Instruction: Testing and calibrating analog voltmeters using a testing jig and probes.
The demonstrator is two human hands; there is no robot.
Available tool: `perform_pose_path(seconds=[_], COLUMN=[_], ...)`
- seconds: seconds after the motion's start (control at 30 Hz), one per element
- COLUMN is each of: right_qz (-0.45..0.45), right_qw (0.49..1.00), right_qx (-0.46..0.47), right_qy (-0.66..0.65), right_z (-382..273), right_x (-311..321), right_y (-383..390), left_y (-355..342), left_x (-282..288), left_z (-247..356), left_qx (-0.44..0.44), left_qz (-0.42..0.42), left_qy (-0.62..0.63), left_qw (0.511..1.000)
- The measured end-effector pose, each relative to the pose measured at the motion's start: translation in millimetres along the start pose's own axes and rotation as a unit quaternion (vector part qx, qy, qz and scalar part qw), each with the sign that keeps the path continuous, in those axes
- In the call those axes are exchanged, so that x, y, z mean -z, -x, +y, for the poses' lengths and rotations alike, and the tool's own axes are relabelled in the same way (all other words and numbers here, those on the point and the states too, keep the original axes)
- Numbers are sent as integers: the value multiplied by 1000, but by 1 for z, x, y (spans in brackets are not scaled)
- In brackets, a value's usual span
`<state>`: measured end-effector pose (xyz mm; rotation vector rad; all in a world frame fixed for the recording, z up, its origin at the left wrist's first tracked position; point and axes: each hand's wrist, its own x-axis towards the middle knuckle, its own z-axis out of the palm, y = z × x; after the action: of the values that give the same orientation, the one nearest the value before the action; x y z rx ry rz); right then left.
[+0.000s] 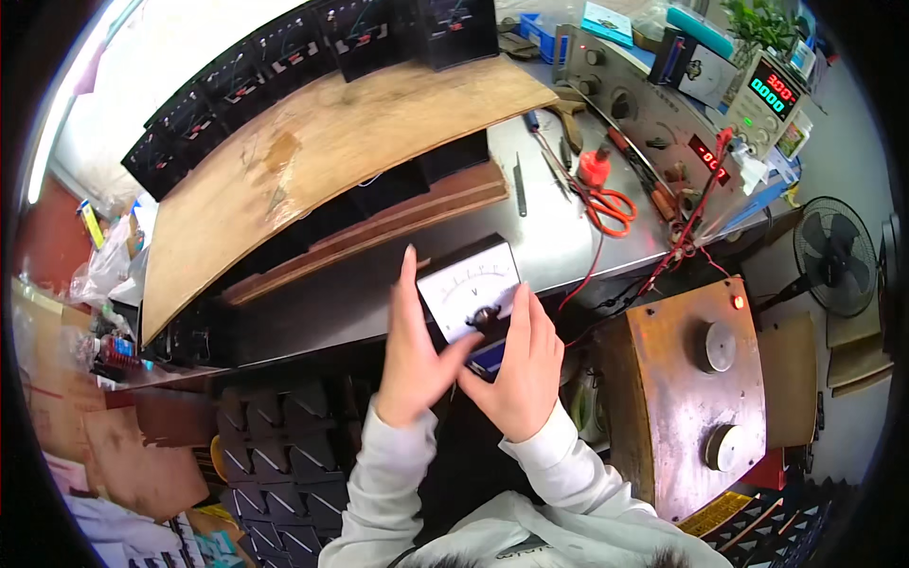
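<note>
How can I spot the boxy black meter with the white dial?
Find the shiny grey metal bench. Near its front edge, between the bare left hand and right hand, is the meter. Unlike black cases on the tan wooden board, it shows a white dial.

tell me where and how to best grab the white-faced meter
Probably by its side edges, left hand from the left and right hand from the right: the meter is boxy with straight sides, and its dial faces up, best left untouched.
</note>
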<state>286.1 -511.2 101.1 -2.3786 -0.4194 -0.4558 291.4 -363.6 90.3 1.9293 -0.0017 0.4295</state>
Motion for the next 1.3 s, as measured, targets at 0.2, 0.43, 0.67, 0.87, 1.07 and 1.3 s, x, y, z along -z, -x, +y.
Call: perform_pose_path(seconds=[0.2,0.43,0.67,0.87,1.07,1.3], right_qz=[-3,33,55,24,48,194], right_qw=[986,979,974,973,983,933], right_qx=[-58,-81,-61,-21,-8,-250], right_qy=[-156,-184,-213,-229,-178,171], right_z=[36,49,48,41,55,174], right_x=[6,10,7,15,6,139], right_y=[6,4,6,6,27,125], left_y=[-25,-27,-26,-24,31,74], left_x=[27,19,31,38,-33,-90], left_z=[-6,-10,-1,2,41,65], left_qx=[2,13,9,16,-184,-177], left_qz=[-82,-61,-91,-155,8,-320], left_qy=[78,94,96,114,-228,-44], left_qw=[994,994,991,981,956,930])
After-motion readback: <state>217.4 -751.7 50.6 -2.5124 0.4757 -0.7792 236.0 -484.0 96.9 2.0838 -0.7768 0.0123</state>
